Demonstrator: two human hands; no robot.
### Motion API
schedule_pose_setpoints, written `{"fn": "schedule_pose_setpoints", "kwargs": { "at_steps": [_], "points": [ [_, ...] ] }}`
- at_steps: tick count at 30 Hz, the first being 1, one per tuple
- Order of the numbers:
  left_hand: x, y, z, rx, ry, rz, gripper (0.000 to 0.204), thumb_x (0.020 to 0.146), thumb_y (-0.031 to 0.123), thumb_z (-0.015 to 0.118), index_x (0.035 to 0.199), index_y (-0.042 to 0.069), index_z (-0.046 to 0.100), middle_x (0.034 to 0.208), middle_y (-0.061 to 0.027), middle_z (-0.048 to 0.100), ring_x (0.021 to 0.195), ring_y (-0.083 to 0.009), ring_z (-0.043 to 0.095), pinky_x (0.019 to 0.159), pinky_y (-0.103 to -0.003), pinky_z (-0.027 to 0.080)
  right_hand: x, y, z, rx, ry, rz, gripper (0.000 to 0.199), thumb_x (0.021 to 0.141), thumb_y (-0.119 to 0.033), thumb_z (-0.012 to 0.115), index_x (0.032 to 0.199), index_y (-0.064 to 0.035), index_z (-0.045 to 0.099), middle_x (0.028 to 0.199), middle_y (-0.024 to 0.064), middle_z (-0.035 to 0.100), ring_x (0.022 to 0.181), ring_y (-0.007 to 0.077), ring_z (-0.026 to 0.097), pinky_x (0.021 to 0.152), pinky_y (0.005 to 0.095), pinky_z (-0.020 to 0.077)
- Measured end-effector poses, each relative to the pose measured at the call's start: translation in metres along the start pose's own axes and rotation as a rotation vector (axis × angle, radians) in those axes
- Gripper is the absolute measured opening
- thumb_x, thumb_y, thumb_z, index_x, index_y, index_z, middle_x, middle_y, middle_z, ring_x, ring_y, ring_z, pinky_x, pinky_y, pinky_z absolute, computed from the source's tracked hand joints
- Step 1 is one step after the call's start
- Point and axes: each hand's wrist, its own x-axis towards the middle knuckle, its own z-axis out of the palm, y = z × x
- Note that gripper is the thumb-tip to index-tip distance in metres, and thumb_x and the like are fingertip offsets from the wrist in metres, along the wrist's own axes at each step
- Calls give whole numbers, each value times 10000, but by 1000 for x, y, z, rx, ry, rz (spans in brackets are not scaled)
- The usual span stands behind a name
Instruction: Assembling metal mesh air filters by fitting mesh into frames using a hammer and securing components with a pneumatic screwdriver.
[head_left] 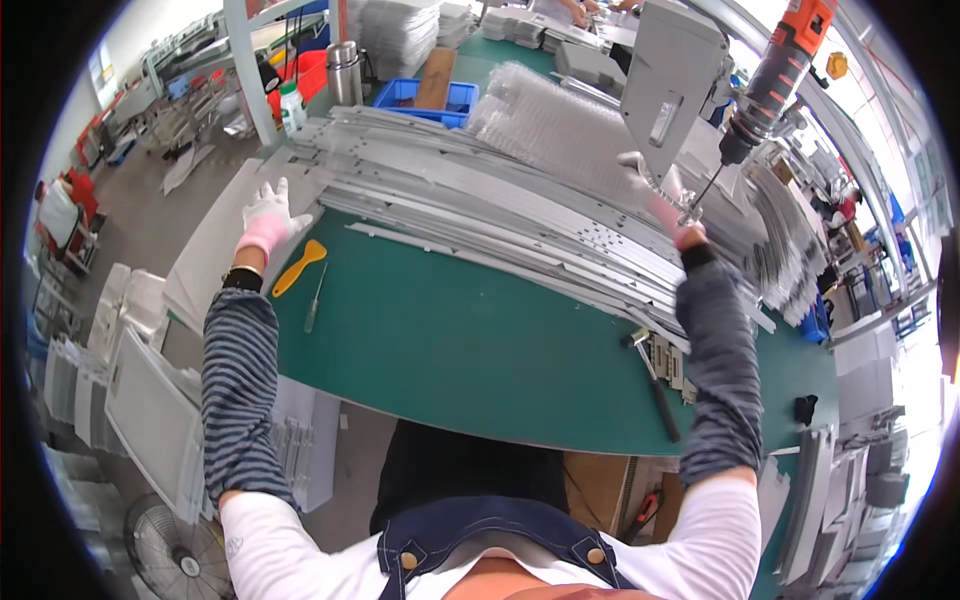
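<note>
My left hand (268, 218), in a white glove with a pink palm edge, has its fingers spread at the left end of a stack of long grey metal strips (480, 215). My right hand (662, 203), also gloved, reaches over the strips' right part, beside the bit of a hanging orange and black power screwdriver (770, 85). Its fingers look apart, though slightly blurred, and I see nothing held in them. Nearer me on the green table (470, 340) lie a yellow scraper (300, 267), a thin screwdriver (316, 298) and a hammer (655, 385).
Bubble wrap (550, 115) lies behind the strips, near a blue bin (425, 98) with a brown board. A steel flask (345, 73) and a white bottle (292, 106) stand far left. A grey upright housing (672, 80) rises by my right hand. Small metal brackets (668, 365) lie beside the hammer.
</note>
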Motion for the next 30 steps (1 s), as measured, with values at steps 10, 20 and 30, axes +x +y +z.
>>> {"fn": "schedule_pose_setpoints", "kwargs": {
  "at_steps": [10,20,30],
  "points": [
    [10,-56,2,30,-136,21,1001,792,591,646,1477,-18,245,1529,-233,252,1423,-357,255,1119,-483,295,113,-210,71,-75,-269,117,821,688,-397,773,1389,-102,463,1422,256,409,1344,399,362,1113,429,311],
    [35,-59,-15,-40,101,197,675,830,261,543,1452,91,343,1323,-182,509,1241,-317,487,1037,-428,398,108,-170,91,52,65,-91,324,858,-142,583,1154,-17,624,1105,207,637,1014,344,620,856,408,503],
    [6,-137,-109,-595,908,271,566,824,87,566,1372,9,451,1373,-173,496,1294,-267,457,1121,-362,309,144,-174,-6,-334,781,71,446,808,2,566,1236,-115,615,1197,150,627,1054,286,626,883,355,507]
  ]
}}
